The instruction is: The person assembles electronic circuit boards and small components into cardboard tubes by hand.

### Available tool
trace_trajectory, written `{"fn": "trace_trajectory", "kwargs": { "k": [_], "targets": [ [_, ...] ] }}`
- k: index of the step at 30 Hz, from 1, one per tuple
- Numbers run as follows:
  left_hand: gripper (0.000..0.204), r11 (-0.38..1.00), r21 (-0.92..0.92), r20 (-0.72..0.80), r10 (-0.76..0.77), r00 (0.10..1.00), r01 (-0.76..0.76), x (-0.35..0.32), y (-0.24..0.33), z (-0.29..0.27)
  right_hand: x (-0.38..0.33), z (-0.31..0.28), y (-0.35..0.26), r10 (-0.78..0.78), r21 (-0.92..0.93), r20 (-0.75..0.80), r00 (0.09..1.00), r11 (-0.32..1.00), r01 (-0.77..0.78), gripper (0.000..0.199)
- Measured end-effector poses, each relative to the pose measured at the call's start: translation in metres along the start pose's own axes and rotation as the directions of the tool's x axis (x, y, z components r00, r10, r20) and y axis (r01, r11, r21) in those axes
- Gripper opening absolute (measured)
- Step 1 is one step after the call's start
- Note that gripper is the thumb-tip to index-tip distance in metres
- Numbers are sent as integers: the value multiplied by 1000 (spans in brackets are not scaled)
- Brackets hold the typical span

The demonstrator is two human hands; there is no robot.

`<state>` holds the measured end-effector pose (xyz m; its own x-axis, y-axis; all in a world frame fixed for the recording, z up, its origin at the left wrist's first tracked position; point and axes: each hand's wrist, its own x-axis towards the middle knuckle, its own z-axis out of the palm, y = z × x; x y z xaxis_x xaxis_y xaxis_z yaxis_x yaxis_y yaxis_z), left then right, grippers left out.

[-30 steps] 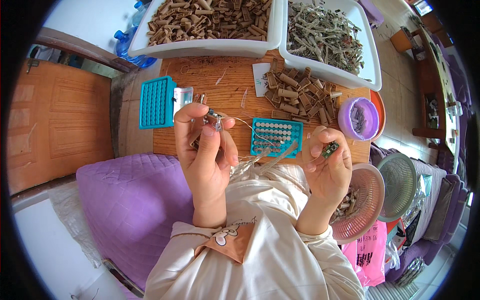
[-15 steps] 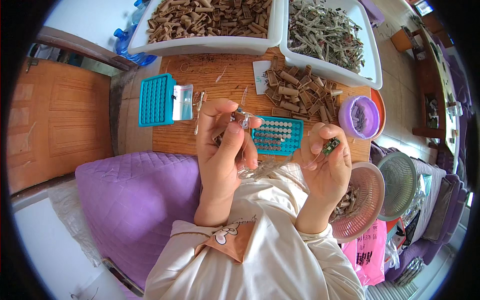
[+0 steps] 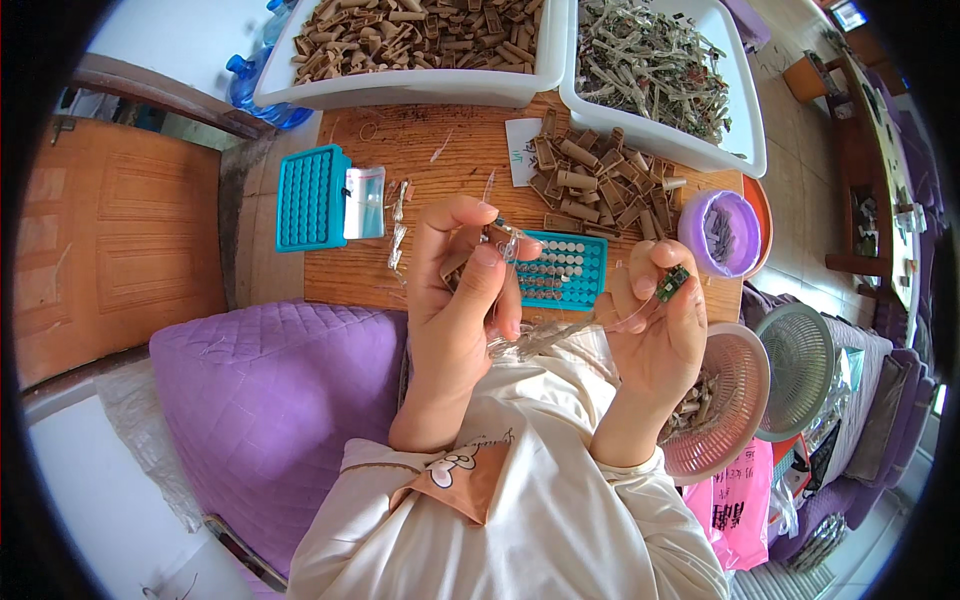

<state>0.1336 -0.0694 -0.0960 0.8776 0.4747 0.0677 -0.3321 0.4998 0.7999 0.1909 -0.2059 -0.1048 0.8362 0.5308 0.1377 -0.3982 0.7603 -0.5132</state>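
Note:
My left hand (image 3: pixel 450 300) is closed above the table's near edge. A brown plastic shell (image 3: pixel 455 272) shows behind its thumb, and thumb and fingertips pinch a small dark part (image 3: pixel 494 233) with thin clear wire; its exact kind is unclear. My right hand (image 3: pixel 655 335) pinches a small green circuit board (image 3: pixel 672 283) between thumb and fingers. Thin wire strands (image 3: pixel 550 338) run in a loose bundle between the two hands. Behind them lies a teal tray (image 3: pixel 590 270) holding rows of small round silver and white pieces, probably button cells.
Brown shells (image 3: pixel 600 180) lie piled on the wooden table (image 3: pixel 400 140). Two white bins (image 3: pixel 420 92) stand behind, with shells and wired boards. Another teal tray (image 3: pixel 312 200) stands left. A purple bowl (image 3: pixel 742 245) and a pink basket (image 3: pixel 755 400) are at right.
Both hands have shifted slightly to the right, the left one a little more. The circuit board has moved right and up with my right hand. Both grips stay closed.

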Motion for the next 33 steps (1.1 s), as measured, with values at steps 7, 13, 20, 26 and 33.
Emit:
{"fn": "trace_trajectory", "kwargs": {
  "k": [7, 13, 20, 26, 33],
  "targets": [
    [21, 985, 174, 33, 5, 999, -10, -6, 4, 1, 0, 4, 2, 16, -166, 29, 999, 986, -11, 30],
    [33, 795, 525, 299, 162, 941, -304, -9, 5, 6, -3, 14, 4, -89, -365, -82, 993, 930, 53, 29],
    [25, 1000, 0, 102, -31, 994, 31, -4, 9, 4, -3, 11, -2, -99, -281, -125, 987, 958, 60, 29],
    [28, 1000, 23, 111, -3, 994, 1, -5, 11, 5, -2, 6, -2, -115, -262, -101, 988, 961, 85, 28],
    [34, 982, 112, 134, 138, 981, -153, -7, 1, 5, -3, 3, -3, -110, -254, -99, 989, 964, 82, 27]
  ]
}}
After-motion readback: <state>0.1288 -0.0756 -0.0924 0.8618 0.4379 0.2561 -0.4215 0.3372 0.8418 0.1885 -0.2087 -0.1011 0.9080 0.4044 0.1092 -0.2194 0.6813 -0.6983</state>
